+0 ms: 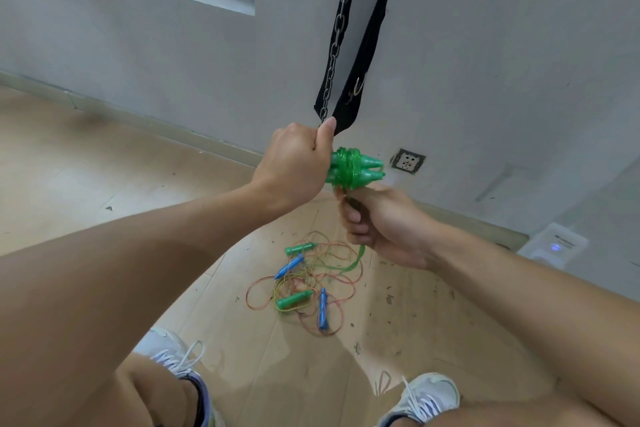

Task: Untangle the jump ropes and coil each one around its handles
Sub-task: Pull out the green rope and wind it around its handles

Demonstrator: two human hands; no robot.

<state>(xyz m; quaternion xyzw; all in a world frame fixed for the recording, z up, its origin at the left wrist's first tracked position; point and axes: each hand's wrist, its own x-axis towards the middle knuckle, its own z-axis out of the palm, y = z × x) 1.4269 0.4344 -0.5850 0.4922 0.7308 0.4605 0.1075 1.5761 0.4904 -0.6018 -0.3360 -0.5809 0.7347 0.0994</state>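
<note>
Seen from the head camera, a person's left hand [294, 163] grips a pair of green jump-rope handles [356, 168], its curled fingers hiding their butt ends; green rope [348, 166] is coiled round their middle. The right hand [377, 218], fingers curled, pinches the rope's loose tail just below. On the wooden floor [104, 163], a tangle of thin ropes [311, 282] holds two green and two blue handles, strands hard to separate.
</note>
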